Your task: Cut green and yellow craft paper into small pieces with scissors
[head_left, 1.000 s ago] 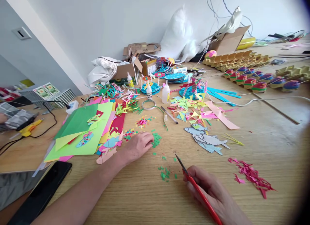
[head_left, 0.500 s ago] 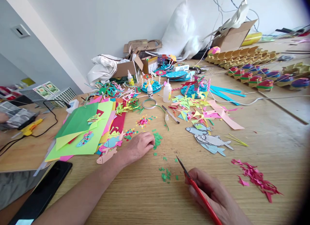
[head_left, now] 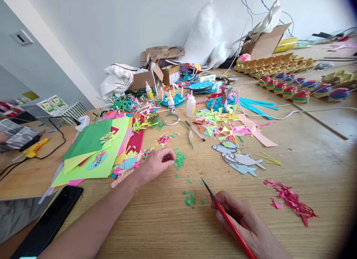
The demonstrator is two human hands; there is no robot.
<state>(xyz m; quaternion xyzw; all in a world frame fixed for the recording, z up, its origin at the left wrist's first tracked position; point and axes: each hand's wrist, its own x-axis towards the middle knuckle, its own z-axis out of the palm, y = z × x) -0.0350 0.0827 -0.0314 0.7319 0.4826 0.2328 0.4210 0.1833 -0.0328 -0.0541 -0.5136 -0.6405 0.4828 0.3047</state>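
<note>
Right hand (head_left: 241, 218), lower right of centre, closed round red-handled scissors (head_left: 229, 221). Left hand (head_left: 156, 163), mid-frame, loosely curled, gap at thumb, nothing visible held, beside green paper pile (head_left: 180, 159). Those look cut; green scatter (head_left: 190, 200), lower centre, sits apart. Remainder unclear.

left grip (head_left: 156, 164) loosely curled, right grip (head_left: 245, 217) closed

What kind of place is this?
Probably a paper-craft workspace: there are overlapping coloured paper sheets, cut-out paper fish and red-handled scissors in the right hand.
</note>
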